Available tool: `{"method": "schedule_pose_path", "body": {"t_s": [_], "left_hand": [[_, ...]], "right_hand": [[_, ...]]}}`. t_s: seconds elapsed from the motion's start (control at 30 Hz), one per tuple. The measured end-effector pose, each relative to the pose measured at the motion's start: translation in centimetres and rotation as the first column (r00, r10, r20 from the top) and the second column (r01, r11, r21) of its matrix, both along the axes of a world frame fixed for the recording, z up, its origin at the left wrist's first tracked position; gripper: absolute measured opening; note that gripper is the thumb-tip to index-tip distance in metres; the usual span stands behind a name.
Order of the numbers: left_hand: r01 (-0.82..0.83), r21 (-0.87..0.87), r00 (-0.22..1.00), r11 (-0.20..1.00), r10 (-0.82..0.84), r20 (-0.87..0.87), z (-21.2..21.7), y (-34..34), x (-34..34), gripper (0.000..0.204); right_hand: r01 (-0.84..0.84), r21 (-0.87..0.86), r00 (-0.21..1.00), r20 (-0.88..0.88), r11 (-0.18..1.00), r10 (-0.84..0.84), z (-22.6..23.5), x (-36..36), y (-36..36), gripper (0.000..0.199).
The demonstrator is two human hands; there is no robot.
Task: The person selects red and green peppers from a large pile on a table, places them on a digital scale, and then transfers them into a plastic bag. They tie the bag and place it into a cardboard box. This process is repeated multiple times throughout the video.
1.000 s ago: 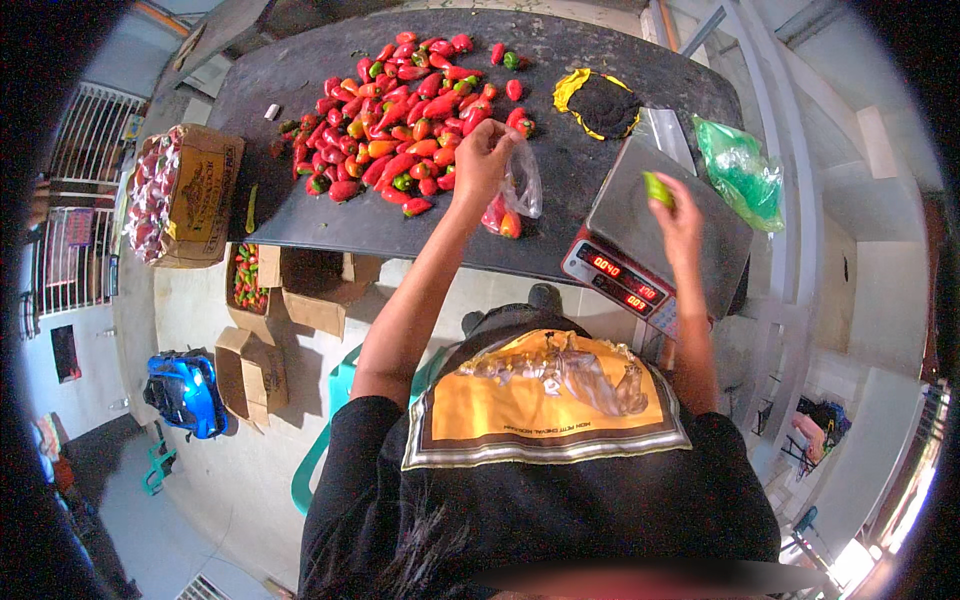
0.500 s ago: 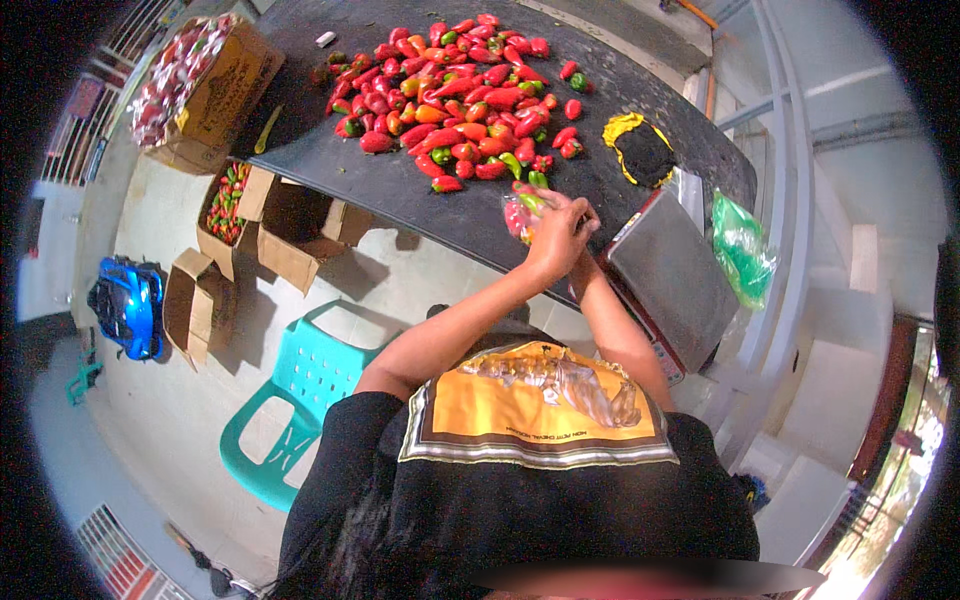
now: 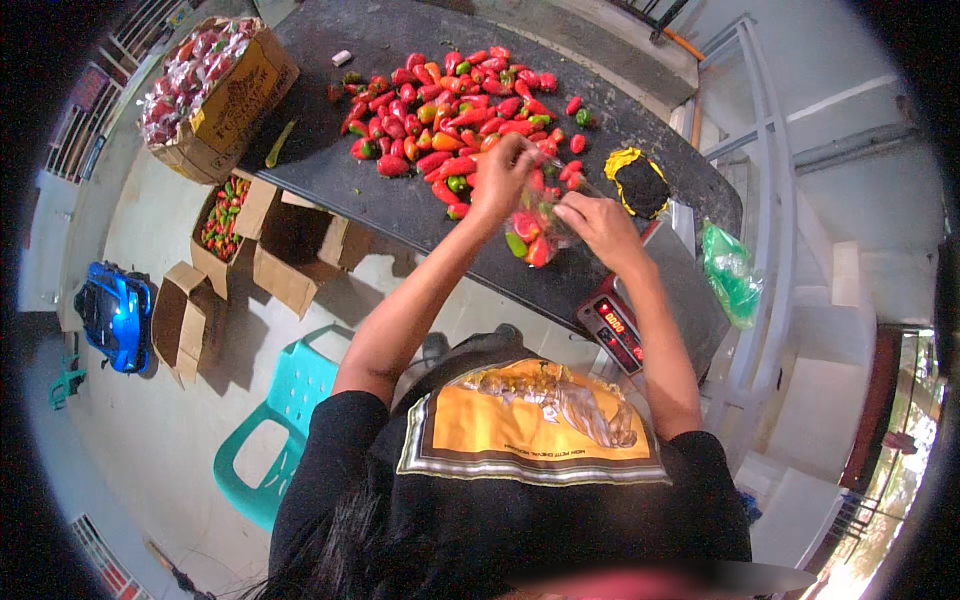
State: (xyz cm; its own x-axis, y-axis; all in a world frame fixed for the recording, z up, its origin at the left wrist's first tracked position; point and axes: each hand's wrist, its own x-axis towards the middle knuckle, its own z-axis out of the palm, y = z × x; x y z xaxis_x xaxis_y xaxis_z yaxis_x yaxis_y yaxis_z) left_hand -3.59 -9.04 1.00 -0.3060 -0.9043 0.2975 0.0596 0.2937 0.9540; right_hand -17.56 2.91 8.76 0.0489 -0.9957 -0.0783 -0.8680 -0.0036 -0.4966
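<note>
A clear plastic bag [image 3: 541, 222] with red peppers and a green one in its lower part hangs between my hands, over the near edge of the dark table. My left hand [image 3: 500, 178] is closed on the bag's upper left edge, right beside the pepper pile. On the other side, my right hand [image 3: 607, 232] pinches the bag's right edge with thumb and fingers. Just beyond the hands spreads a large heap of peppers [image 3: 440, 112], mostly red, with some orange and green. Part of the heap is covered by my left hand.
A scale [image 3: 622, 325] with a lit red display stands under my right forearm. Near it lie a black-and-yellow cloth item [image 3: 640, 185] and a green plastic bag [image 3: 730, 272]. A carton of bagged peppers [image 3: 225, 105] stands far left; open cartons [image 3: 285, 275] and a teal chair [image 3: 262, 440] are below.
My hands have moved from close together to apart, with the bag now stretched between them. The left hand went left and farther out. The scale's display has come into view.
</note>
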Motion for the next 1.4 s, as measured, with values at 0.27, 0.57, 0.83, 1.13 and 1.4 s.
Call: {"method": "schedule_pose_path", "body": {"t_s": [0.27,0.57,0.83,1.13,1.4], "left_hand": [[0.573,-0.125,0.82,0.81,-0.565,0.092,7.0,0.6,5.4,0.021],[0.436,-0.196,0.9,0.879,-0.432,0.065,9.8,3.6,6.5,0.012],[0.521,-0.105,0.851,0.847,-0.525,-0.006,6.7,2.3,15.9,0.106],[0.38,0.061,0.872,0.923,-0.379,0.311,-5.9,8.6,18.7,0.05],[0.356,0.186,0.933,0.916,-0.341,-0.112,-2.8,5.6,18.1,0.029]], "right_hand": [[-0.015,-0.589,0.998,-0.059,0.808,-0.025,6.1,2.1,0.1,0.011],[0.299,-0.402,0.753,0.657,0.866,0.045,-2.7,6.7,1.5,0.04],[0.301,-0.207,0.72,0.689,0.931,-0.08,-7.6,11.7,-1.2,0.02],[-0.226,-0.484,0.911,0.202,0.845,0.36,-6.6,18.9,-2.6,0.032],[-0.209,-0.176,0.606,0.748,0.962,0.269,0.6,14.3,-3.9,0.064]]}}
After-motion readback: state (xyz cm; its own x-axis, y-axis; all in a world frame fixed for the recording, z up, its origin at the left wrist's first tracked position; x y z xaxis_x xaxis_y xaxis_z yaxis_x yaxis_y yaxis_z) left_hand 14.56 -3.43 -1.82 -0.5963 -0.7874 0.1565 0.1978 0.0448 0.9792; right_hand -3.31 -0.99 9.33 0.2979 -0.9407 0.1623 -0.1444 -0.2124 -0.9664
